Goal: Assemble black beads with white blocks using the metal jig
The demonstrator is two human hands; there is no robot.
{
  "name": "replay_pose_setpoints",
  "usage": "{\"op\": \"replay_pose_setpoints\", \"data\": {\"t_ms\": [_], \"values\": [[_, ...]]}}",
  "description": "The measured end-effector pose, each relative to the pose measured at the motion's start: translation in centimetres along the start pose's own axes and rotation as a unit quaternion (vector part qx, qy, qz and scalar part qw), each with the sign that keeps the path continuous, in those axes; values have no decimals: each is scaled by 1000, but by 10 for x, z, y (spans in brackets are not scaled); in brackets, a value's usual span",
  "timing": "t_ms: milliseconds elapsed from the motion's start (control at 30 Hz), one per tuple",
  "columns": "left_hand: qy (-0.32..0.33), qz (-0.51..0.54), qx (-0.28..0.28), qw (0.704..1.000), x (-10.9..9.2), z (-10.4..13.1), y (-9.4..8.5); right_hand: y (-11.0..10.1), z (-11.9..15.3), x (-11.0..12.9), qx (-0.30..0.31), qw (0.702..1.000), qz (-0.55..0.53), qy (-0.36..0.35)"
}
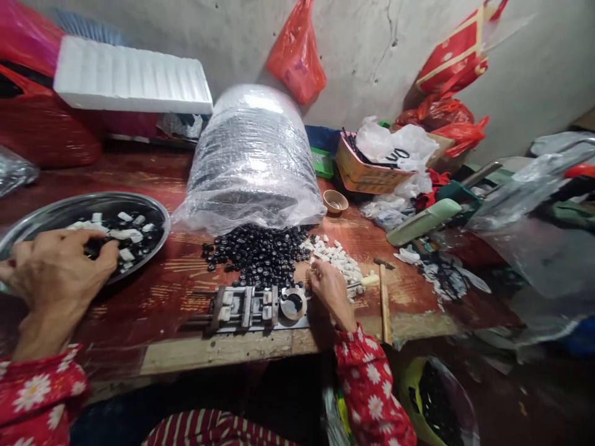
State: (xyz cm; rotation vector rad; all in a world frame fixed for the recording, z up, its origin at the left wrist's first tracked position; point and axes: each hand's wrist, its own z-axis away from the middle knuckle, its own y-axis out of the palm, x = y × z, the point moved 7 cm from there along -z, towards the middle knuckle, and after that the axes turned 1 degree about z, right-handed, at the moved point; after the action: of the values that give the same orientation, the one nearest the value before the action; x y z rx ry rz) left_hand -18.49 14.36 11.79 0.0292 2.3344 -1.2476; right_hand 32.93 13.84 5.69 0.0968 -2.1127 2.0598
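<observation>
Left hand (58, 266) curls over pieces in the metal tray (46, 214), right hand (331, 288) pinches a part beside the jig (258, 308); likely loading step, next needs precise seating.

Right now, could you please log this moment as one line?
left hand: over metal tray | right hand: beside metal jig | black beads, white pieces: on table

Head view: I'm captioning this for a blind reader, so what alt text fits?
A person's left hand reaches into a metal dish of black and white pieces, while the right hand rests beside a metal jig on a worn wooden table. Black beads spill from a plastic-wrapped bundle behind the jig.
</observation>
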Motion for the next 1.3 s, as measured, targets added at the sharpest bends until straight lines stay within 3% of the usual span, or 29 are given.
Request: {"op": "replay_pose_setpoints", "data": {"t_ms": [133,233,400,533,667,800,967,1133,1300], "values": [[5,-32,-65,997,-7,15,5,-15,17,24,-55,971,-222,-72],[59,-6,-78,995,-13,23,12,-24,32,55,-41,940,-316,-121],[164,42,-146,975,-36,51,6,-16,43,113,15,925,-338,-176],[248,91,-108,958,-71,85,9,1,43,139,11,945,-240,-221],[279,192,-15,941,-100,112,21,10,45,143,-22,952,-179,-245],[274,255,48,926,-115,127,30,7,51,143,-54,945,-174,-272],[278,286,68,915,-120,135,30,3,76,146,-137,930,-139,-311],[281,306,65,907,-121,142,30,1,112,145,-256,888,-174,-341],[285,315,74,902,-124,147,30,1,124,143,-283,892,-178,-304]]}}
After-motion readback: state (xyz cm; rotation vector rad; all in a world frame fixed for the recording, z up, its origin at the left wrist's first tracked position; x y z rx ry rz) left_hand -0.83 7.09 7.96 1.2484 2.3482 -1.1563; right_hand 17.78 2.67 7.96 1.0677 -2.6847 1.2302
